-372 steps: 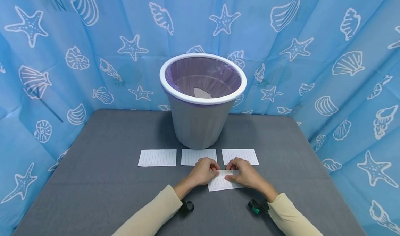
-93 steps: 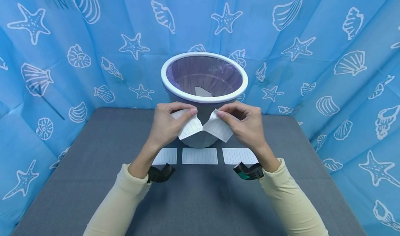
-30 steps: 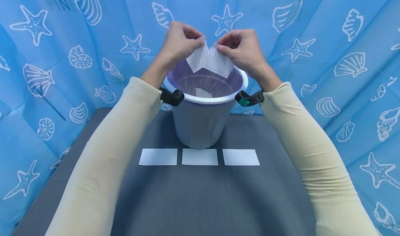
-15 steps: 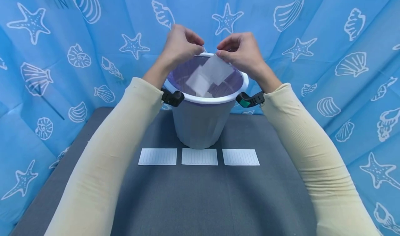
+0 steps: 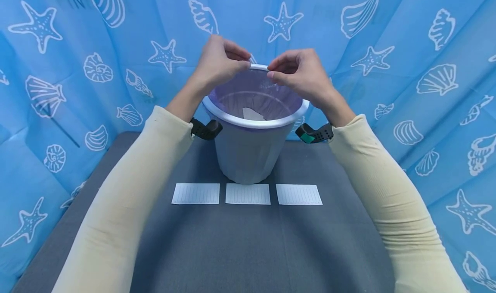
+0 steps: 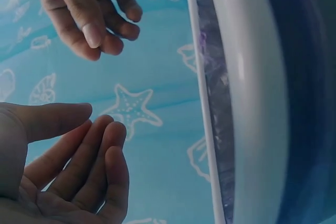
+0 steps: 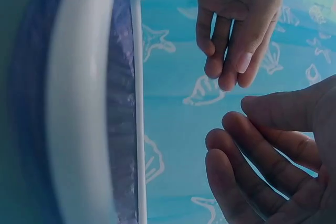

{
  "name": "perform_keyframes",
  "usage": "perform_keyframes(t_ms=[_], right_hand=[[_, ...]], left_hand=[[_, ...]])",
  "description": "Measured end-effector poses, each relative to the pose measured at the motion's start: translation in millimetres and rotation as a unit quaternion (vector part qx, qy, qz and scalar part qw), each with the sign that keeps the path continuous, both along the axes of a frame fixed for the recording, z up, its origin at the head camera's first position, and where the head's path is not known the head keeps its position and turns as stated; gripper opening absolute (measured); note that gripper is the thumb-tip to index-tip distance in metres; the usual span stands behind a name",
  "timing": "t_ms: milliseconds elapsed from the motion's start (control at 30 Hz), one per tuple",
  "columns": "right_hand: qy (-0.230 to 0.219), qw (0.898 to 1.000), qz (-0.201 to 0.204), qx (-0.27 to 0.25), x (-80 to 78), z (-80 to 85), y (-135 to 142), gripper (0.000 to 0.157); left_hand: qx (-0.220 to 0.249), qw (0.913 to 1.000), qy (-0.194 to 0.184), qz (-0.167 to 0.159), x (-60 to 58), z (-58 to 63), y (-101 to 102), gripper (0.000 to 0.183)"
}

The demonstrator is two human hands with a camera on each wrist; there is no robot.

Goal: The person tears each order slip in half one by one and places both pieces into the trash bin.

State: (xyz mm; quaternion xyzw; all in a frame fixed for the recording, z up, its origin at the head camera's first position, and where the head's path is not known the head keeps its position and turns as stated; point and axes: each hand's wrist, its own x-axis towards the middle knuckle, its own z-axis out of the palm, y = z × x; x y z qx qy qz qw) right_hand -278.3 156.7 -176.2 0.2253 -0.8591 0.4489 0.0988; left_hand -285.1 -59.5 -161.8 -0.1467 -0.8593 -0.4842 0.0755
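Observation:
My left hand [image 5: 222, 63] hovers over the far left part of a grey waste bin [image 5: 248, 155] with a white rim and purple liner. Opposite it, over the right side, is my right hand [image 5: 304, 75]. Neither holds anything: in the left wrist view the left hand's fingers [image 6: 79, 166] bend loosely with a gap at the thumb, and the right wrist view shows the right hand [image 7: 268, 156] likewise relaxed. A white piece of paper [image 5: 252, 114] shows inside the bin; anything lower is hidden by the rim.
In front of the bin, a row of lined paper slips lies on the grey table [image 5: 248, 250]: a left slip [image 5: 196, 194], a middle slip [image 5: 248, 194] and a right slip [image 5: 299, 194]. A blue seashell curtain [image 5: 162, 17] hangs behind.
A slip once pressed on the table was lifted, torn partway and carried over the bin. Both hands let it go, and it fell inside. The hands have since sunk slightly.

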Motion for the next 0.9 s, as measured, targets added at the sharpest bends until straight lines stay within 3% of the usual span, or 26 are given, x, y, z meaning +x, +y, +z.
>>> perform_keyframes(t_ms=[400,667,900], right_hand=[[0.042,0.997,0.042,-0.040,32.5,-19.1,7.7,0.018],[0.076,0.993,0.073,-0.058,68.2,-30.9,11.2,0.019],[0.088,0.990,0.096,-0.058,87.1,-56.3,10.0,0.020]], left_hand=[[0.092,0.9920,0.045,-0.073,38.2,-20.8,-15.5,0.020],[0.094,0.9870,0.084,-0.100,64.0,-37.3,-17.2,0.021],[0.090,0.9816,0.108,-0.130,83.8,-60.6,-18.8,0.021]])
